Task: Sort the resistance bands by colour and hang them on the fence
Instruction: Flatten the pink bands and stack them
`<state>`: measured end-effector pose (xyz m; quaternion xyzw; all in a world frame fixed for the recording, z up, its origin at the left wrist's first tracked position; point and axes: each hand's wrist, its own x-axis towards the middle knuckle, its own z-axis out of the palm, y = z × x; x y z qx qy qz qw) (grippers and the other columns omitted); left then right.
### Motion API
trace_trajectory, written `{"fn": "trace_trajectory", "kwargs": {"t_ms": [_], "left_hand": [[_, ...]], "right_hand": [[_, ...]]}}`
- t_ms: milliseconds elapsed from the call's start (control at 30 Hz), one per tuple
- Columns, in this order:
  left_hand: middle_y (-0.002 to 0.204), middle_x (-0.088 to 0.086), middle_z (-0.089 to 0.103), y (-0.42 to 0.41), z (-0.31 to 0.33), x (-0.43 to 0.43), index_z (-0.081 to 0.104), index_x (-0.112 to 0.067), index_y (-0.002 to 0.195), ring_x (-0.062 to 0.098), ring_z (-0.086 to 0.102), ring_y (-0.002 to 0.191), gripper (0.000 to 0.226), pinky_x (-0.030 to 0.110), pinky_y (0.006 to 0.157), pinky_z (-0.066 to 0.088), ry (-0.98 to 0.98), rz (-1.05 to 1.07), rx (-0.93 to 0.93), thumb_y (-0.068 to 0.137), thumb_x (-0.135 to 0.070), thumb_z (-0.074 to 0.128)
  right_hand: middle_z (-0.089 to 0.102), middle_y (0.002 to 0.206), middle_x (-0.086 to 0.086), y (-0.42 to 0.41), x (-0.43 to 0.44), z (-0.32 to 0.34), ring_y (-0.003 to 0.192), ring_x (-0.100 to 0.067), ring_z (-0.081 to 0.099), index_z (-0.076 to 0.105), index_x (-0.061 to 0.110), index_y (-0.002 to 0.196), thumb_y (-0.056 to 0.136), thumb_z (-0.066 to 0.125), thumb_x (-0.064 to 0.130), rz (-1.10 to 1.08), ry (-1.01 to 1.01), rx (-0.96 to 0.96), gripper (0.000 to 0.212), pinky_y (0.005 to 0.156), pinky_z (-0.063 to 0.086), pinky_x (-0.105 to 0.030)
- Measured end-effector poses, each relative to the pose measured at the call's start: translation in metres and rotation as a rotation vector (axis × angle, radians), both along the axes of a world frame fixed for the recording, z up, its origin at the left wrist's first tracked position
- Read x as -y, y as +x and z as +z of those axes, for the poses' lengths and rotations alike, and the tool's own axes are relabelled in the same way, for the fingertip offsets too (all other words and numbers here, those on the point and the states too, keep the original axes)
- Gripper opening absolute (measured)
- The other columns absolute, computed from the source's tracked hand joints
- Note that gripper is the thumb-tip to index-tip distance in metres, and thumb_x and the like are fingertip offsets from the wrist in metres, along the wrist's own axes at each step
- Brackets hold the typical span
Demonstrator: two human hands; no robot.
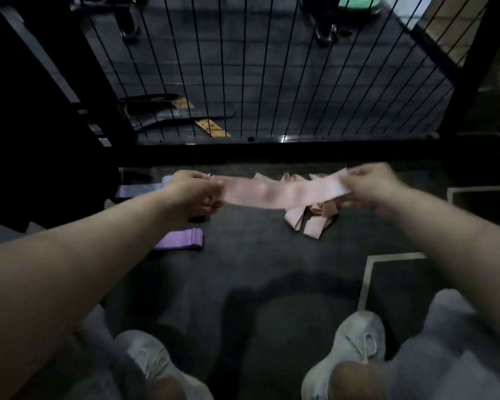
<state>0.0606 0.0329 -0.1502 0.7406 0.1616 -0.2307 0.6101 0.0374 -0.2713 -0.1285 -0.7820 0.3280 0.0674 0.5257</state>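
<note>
Both hands pinch one pink band (pixel 283 192), the left hand (pixel 197 193) on its left end and the right hand (pixel 371 183) on its right end, so it hangs spread flat above the floor (pixel 257 261). Its long axis runs left to right, roughly parallel to the wire fence (pixel 272 82), which stands on the far side of the hands; neither hand looks clearly nearer to it. The pink pile (pixel 306 223) lies on the floor just beneath the held band, towards its right end, and the purple stack (pixel 182 239) lies nearer and to the left, so the coming move is probably a lift forward to the fence.
</note>
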Motion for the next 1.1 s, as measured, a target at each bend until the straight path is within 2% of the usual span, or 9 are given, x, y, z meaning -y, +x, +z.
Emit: {"fn": "trace_trajectory", "kwargs": {"t_ms": [100, 333, 500, 700, 767, 800, 900, 1000, 1100], "left_hand": [[0.067, 0.016, 0.055, -0.01, -0.053, -0.014, 0.058, -0.005, 0.073, 0.022, 0.055, 0.053, 0.016, 0.03, 0.057, 0.055, 0.152, -0.033, -0.124, 0.085, 0.004, 0.061], [0.069, 0.013, 0.058, -0.021, -0.154, -0.008, 0.058, -0.004, 0.105, 0.017, 0.056, 0.045, 0.01, 0.021, 0.038, 0.047, 0.289, 0.072, -0.245, 0.096, -0.009, 0.057], [0.062, 0.015, 0.055, -0.034, -0.207, -0.005, 0.058, -0.001, 0.092, 0.022, 0.054, 0.049, 0.013, 0.022, 0.037, 0.046, 0.325, 0.094, -0.341, 0.097, -0.012, 0.058], [0.06, 0.015, 0.055, -0.05, -0.255, -0.002, 0.057, -0.002, 0.079, 0.023, 0.051, 0.047, 0.019, 0.02, 0.034, 0.043, 0.326, 0.123, -0.404, 0.097, -0.007, 0.058], [0.062, 0.016, 0.056, -0.055, -0.265, 0.002, 0.056, -0.003, 0.081, 0.024, 0.053, 0.048, 0.016, 0.021, 0.034, 0.044, 0.352, 0.149, -0.44, 0.096, -0.007, 0.06], [0.062, 0.016, 0.057, -0.058, -0.27, 0.003, 0.057, -0.003, 0.085, 0.024, 0.053, 0.048, 0.012, 0.023, 0.037, 0.047, 0.369, 0.154, -0.461, 0.096, -0.009, 0.061], [0.067, 0.018, 0.063, -0.063, -0.281, 0.004, 0.056, -0.009, 0.084, 0.027, 0.06, 0.054, 0.013, 0.038, 0.061, 0.058, 0.442, 0.141, -0.491, 0.094, -0.013, 0.064], [0.102, 0.019, 0.069, -0.057, -0.28, 0.004, 0.06, -0.011, 0.096, 0.035, 0.068, 0.089, 0.014, 0.041, 0.087, 0.056, 0.588, 0.037, -0.507, 0.09, -0.02, 0.068], [0.134, 0.02, 0.052, -0.05, -0.269, 0.006, 0.049, -0.006, 0.131, 0.036, 0.057, 0.117, 0.048, 0.043, 0.097, 0.047, 0.717, -0.021, -0.585, 0.089, -0.021, 0.068]], "right_hand": [[0.061, 0.075, -0.012, -0.016, -0.003, -0.075, 0.029, -0.005, 0.053, 0.059, 0.003, 0.117, 0.099, 0.057, 0.011, 0.016, -0.054, -0.171, 0.02, 0.028, 0.035, -0.014], [0.065, 0.079, -0.016, -0.048, -0.011, -0.199, 0.046, -0.015, 0.057, 0.058, 0.011, 0.092, 0.098, 0.06, 0.014, 0.016, -0.014, -0.321, 0.007, 0.032, 0.035, -0.017], [0.061, 0.079, -0.01, -0.055, -0.002, -0.246, 0.05, -0.016, 0.056, 0.058, 0.008, 0.1, 0.096, 0.062, 0.014, 0.019, -0.044, -0.402, 0.008, 0.032, 0.037, -0.018], [0.061, 0.07, -0.006, -0.06, -0.006, -0.286, 0.053, -0.019, 0.061, 0.053, 0.018, 0.075, 0.095, 0.06, 0.017, 0.051, -0.118, -0.506, 0.021, 0.039, 0.041, -0.021], [0.068, 0.082, -0.009, -0.059, -0.009, -0.292, 0.067, -0.026, 0.068, 0.058, 0.018, 0.077, 0.092, 0.061, 0.019, 0.076, -0.181, -0.581, 0.015, 0.052, 0.051, -0.027], [0.07, 0.096, -0.013, -0.057, -0.011, -0.292, 0.082, -0.03, 0.069, 0.063, 0.017, 0.087, 0.091, 0.061, 0.022, 0.1, -0.245, -0.625, 0.007, 0.067, 0.054, -0.031], [0.048, 0.136, -0.015, -0.04, -0.021, -0.286, 0.125, -0.035, 0.05, 0.048, 0.013, 0.13, 0.087, 0.065, 0.032, 0.184, -0.518, -0.67, 0.05, 0.1, 0.042, -0.04], [0.032, 0.148, -0.011, -0.011, -0.035, -0.282, 0.136, -0.033, 0.034, 0.045, 0.027, 0.135, 0.09, 0.06, 0.029, 0.392, -0.588, -0.449, 0.048, 0.111, 0.028, -0.04], [0.012, 0.162, -0.003, 0.017, -0.041, -0.29, 0.147, -0.029, 0.019, 0.046, 0.034, 0.142, 0.095, 0.055, 0.032, 0.512, -0.45, -0.431, 0.047, 0.119, 0.019, -0.038]]}}
